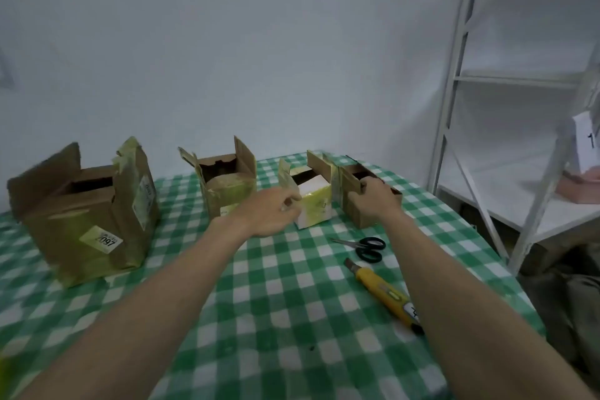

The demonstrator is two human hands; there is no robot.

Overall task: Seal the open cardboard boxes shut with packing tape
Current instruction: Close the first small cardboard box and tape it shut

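Your right hand (pixel 373 196) is gripping the small brown box (pixel 363 198) near the surface's (pixel 259 302) far edge; your left hand (pixel 272 211), fingers loosely curled, is touching the white box (pixel 316 201).

Dim, flat indoor light with a cool bluish cast, soft weak shadows under the boxes (pixel 91 214), no glare, whole view slightly soft, motion blur on the hands (pixel 272 211), wide-angle bending of the shelving (pixel 461 75) at the right edge

Four boxes, two cutting tools, two hands

Four open cardboard boxes (pixel 87 214) (pixel 227 187) (pixel 313 201) (pixel 367 198); one pair of scissors (pixel 365 247) and one utility knife (pixel 384 295) at four o'clock; two hands (pixel 271 213) (pixel 375 196).
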